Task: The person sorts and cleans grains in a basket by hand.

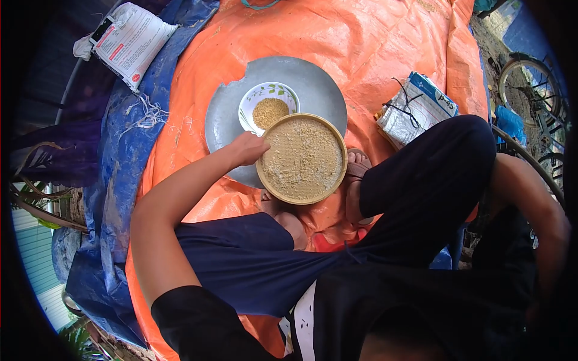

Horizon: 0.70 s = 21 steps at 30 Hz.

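Note:
My left hand (250, 148) is closed on the left rim of a round, shallow woven tray (344, 157), which looks like a bamboo sieve. A layer of pale grain and whitish meal (304, 159) covers its bottom. Just beyond, a white bowl (245, 113) with a green leaf pattern holds golden grain (270, 112). The bowl stands on a large grey round metal sheet (319, 78) with a ragged notch in its edge. The woven tray overlaps the bowl's near edge in this view. My right forearm (527, 180) passes behind my raised knee, and the right hand is hidden.
An orange tarpaulin (385, 42) lies below everything, with a blue one (129, 138) along the left. A printed white sack (133, 42) lies upper left, near loose white strings (147, 113). Folded sacks (418, 111) lie right of the metal sheet. A bicycle (533, 84) stands far right.

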Each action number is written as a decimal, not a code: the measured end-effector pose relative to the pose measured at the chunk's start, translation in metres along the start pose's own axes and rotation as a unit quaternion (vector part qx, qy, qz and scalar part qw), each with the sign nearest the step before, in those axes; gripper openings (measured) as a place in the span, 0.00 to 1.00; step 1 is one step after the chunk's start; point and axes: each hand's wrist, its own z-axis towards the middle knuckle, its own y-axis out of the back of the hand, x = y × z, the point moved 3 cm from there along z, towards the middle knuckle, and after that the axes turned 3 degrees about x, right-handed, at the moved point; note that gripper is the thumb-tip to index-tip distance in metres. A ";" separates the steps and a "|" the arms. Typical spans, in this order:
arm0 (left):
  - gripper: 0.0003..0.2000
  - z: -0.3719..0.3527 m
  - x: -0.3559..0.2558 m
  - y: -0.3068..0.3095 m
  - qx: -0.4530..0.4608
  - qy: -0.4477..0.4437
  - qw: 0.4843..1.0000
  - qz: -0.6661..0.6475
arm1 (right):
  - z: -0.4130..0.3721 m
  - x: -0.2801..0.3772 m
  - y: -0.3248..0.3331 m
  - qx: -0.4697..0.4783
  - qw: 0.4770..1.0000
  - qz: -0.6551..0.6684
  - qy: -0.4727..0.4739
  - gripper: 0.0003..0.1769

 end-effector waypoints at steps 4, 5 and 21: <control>0.05 0.001 0.001 0.000 -0.002 0.001 1.000 -0.004 | 0.000 0.002 0.001 -0.004 1.000 -0.004 -0.005 0.16; 0.05 0.001 0.001 -0.001 -0.004 0.000 1.000 -0.002 | 0.000 0.003 0.001 -0.004 1.000 -0.003 -0.005 0.16; 0.05 0.001 0.001 -0.002 -0.006 0.006 1.000 -0.014 | -0.007 -0.006 0.001 -0.006 1.000 0.004 -0.003 0.16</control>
